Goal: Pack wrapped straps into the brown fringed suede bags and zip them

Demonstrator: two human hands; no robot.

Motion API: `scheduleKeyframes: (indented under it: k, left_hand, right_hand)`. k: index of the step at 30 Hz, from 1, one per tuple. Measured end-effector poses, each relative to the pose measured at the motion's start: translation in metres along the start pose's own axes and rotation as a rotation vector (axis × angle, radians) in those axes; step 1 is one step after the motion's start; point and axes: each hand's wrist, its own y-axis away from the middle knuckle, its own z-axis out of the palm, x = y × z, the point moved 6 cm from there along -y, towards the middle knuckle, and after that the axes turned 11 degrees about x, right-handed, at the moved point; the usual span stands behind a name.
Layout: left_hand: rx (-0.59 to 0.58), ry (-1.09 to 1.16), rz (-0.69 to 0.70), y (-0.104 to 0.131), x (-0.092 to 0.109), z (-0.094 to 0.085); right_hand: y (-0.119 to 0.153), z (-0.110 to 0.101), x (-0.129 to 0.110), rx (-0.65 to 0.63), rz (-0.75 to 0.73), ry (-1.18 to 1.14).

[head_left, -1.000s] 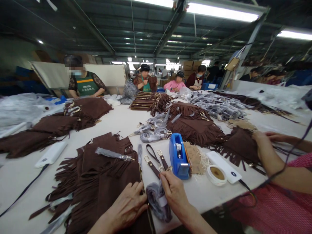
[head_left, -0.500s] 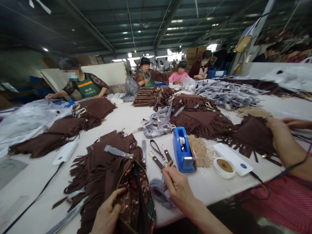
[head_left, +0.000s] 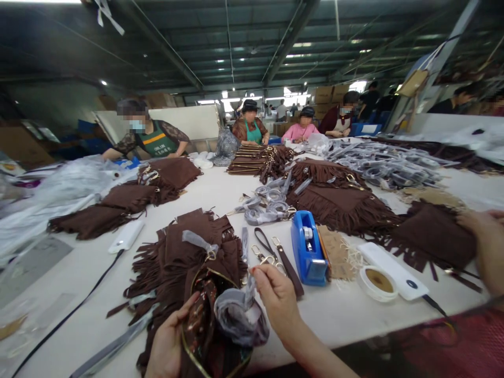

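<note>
My left hand (head_left: 170, 338) is closed on the edge of a brown fringed bag (head_left: 200, 328), whose zipped mouth gapes and shows a patterned lining. Pinched by its clasp end in my right hand (head_left: 279, 300) is a coiled shoulder strap (head_left: 240, 317) wrapped in clear film. The coil hangs over the bag's mouth. Another brown fringed bag (head_left: 185, 257) lies just behind, with a film-wrapped tab on it. Short brown wrist straps (head_left: 287, 270) with gold clips lie beyond my right fingers, beside a blue tape dispenser (head_left: 309, 252).
White devices with cords stand left (head_left: 126, 236) and right (head_left: 394, 270), near a tape roll (head_left: 378, 283). Beyond are wrapped straps (head_left: 268, 205) and piled fringed bags (head_left: 338, 202). Co-workers sit across the table; another person's hand (head_left: 486, 236) reaches in at right.
My right hand has lifted the coiled strap off the table and brought it left over the bag's mouth. The bag's opening has folded narrower. The view has shifted slightly left.
</note>
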Motion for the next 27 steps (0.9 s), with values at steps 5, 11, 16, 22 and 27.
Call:
scheduleKeyframes:
  k: [5,11,16,22,27]
  left_hand:
    - [0.041,-0.121,0.259,-0.007,0.003,-0.009]
    - [0.051,-0.89,0.765,0.004,0.008,0.001]
    - [0.123,-1.492,1.047,0.014,-0.005,0.012]
    - [-0.088,-0.639,0.648,0.013,0.005,0.008]
    - [-0.095,-0.144,0.42,0.047,0.015,0.025]
  right_hand:
    - [0.01,0.019,0.025,-0.048,0.048,-0.003]
    - [0.016,0.039,0.048,-0.074,0.229,-0.098]
    - [0.014,0.047,0.056,-0.082,0.285,-0.168]
    - [0.011,0.041,0.062,-0.049,0.388,-0.261]
    - [0.014,0.057,0.039,-0.152,0.599,-0.577]
